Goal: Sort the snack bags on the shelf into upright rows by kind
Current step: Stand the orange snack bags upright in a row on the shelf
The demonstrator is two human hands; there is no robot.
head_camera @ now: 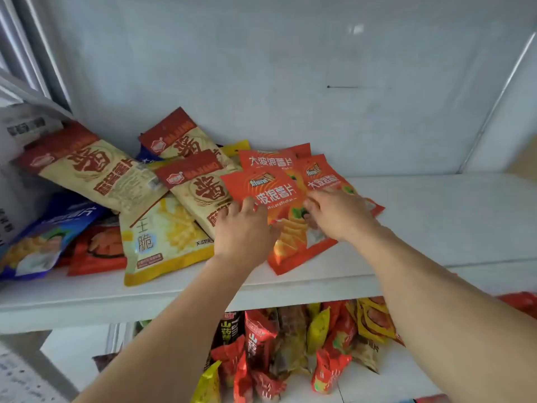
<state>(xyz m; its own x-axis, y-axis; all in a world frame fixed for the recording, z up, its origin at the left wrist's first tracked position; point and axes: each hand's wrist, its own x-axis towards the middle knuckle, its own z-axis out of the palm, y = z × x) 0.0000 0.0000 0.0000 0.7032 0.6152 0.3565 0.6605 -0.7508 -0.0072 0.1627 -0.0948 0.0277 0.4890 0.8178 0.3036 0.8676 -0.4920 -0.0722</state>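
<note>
Three orange chip bags lie flat and overlapping on the white shelf (436,216). On the front orange bag (279,199), my left hand (245,228) holds the left edge and my right hand (338,213) lies across the right side. Behind it are a second orange bag (270,159) and a third (325,175). To the left lies a loose heap: three beige-and-red bags (96,173) (177,141) (200,187), a yellow bag (162,242), a blue bag (49,234) and a red bag (98,251). No bag stands upright.
The shelf's right half is bare up to the side wall (508,126). A white packet (26,129) leans at the far left. The lower shelf (392,385) carries several red, yellow and black snack bags (261,338).
</note>
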